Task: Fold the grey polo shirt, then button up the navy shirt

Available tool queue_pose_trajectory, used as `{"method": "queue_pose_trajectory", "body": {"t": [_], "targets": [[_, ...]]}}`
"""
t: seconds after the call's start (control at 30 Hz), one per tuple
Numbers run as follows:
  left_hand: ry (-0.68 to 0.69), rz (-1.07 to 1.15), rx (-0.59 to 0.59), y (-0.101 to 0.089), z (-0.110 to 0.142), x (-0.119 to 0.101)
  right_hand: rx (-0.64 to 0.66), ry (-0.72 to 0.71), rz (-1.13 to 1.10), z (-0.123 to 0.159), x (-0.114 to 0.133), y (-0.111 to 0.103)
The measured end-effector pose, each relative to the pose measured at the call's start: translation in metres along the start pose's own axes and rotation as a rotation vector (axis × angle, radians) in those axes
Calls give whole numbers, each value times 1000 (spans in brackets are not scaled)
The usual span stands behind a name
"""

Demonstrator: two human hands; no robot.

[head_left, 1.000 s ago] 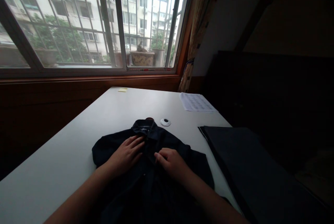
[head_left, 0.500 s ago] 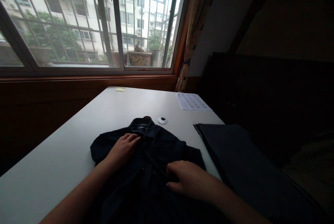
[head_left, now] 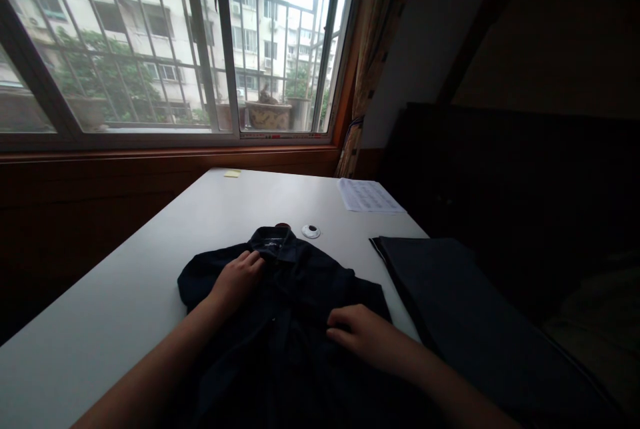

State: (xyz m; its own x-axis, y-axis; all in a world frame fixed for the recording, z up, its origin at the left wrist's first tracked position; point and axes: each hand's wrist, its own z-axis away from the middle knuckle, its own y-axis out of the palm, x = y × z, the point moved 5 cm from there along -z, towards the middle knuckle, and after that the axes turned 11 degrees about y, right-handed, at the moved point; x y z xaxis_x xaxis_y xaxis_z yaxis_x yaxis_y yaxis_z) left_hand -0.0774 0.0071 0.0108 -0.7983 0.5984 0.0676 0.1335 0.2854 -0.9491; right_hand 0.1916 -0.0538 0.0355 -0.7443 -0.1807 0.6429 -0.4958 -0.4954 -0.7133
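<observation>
Shifted outward from the shirt's (head_left: 313,275) middle, my right grip (head_left: 363,334) is curling over soft, probably light cloth, likely best pinched at the collar (head_left: 287,253) beyond my left grip (head_left: 237,282), either's hold unclear.

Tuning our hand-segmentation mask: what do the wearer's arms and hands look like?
The left hand and right hand are ungloved human hands. The left forearm and right forearm are bare down to the frame edge: no sleeves, watch, bracelet, cables or markings visible. Dim light hides finer detail, such as nails.
</observation>
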Motion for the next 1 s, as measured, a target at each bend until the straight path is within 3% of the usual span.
{"method": "queue_pose_trajectory", "body": {"t": [0.23,0.4,0.53,0.83,1.0], "targets": [[60,-32,75,-2,-9,2,-68,58,-124,-9,-11,-12],[130,-62,130,2,-20,2,-149,61,-162,-10,-9,-23],[139,-79,148,-5,-24,5,-172,38,-182,-11,-6,-28],[-22,-108,83,-46,-51,46,-204,16,-256,-29,11,-46],[-138,-86,34,-49,-59,63,-265,-20,-258,-47,14,-43]]}}
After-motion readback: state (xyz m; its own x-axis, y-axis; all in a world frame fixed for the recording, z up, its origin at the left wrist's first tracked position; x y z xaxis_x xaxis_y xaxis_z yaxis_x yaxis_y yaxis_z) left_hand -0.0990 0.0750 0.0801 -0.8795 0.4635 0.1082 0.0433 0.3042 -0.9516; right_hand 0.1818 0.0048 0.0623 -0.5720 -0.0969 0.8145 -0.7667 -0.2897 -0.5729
